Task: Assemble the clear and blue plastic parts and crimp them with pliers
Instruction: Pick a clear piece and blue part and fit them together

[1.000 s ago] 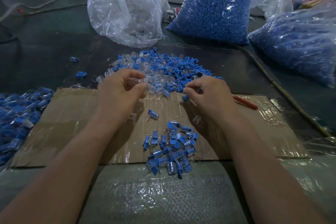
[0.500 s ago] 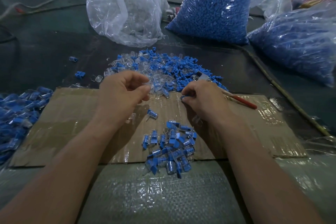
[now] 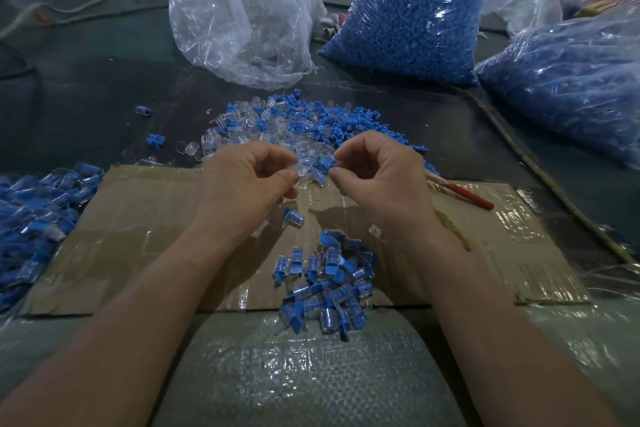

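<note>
A loose heap of clear and blue plastic parts (image 3: 301,121) lies on the dark table behind a cardboard sheet (image 3: 138,218). Over the heap's near edge, my left hand (image 3: 249,180) pinches a clear part (image 3: 300,168) between thumb and forefinger. My right hand (image 3: 377,173) pinches a small blue part (image 3: 327,163) right beside it; the two parts nearly touch. A pile of joined clear-and-blue pieces (image 3: 325,284) lies on the cardboard's near edge. Red-handled pliers (image 3: 464,196) lie on the cardboard, just right of my right hand.
At the back stand a clear bag of clear parts (image 3: 242,10) and a bag of blue parts (image 3: 412,10), with another blue bag (image 3: 571,80) at the right. A heap of joined pieces (image 3: 34,218) lies at the left. Bubble wrap (image 3: 294,374) covers the near edge.
Both hands rose from the heap's edge and came together, each now pinching a part. The right hand moved left and away from the pliers.
</note>
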`<state>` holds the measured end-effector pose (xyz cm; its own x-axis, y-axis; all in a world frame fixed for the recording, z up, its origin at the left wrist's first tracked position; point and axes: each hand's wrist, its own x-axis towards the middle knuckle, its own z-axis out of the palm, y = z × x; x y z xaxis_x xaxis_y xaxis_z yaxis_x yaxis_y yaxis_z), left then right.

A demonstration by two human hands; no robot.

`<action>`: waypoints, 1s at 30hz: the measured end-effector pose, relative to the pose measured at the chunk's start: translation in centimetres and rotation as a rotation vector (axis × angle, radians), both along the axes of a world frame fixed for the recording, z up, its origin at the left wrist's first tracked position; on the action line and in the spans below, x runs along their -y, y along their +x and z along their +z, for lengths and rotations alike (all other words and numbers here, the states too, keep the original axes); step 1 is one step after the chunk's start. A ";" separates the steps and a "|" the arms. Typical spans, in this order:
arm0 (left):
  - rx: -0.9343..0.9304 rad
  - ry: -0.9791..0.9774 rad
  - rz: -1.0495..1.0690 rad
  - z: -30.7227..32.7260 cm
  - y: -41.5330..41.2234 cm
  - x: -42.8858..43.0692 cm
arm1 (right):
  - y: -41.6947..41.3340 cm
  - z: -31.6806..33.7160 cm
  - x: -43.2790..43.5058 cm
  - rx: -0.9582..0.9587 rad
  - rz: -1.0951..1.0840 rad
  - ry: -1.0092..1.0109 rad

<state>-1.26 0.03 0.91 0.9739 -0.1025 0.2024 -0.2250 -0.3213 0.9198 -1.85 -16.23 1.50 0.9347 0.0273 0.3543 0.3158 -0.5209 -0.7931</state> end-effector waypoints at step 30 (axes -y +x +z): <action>-0.004 -0.097 -0.041 -0.1 -0.3 0.4 | -0.2 -0.4 -0.6 -0.028 0.142 0.042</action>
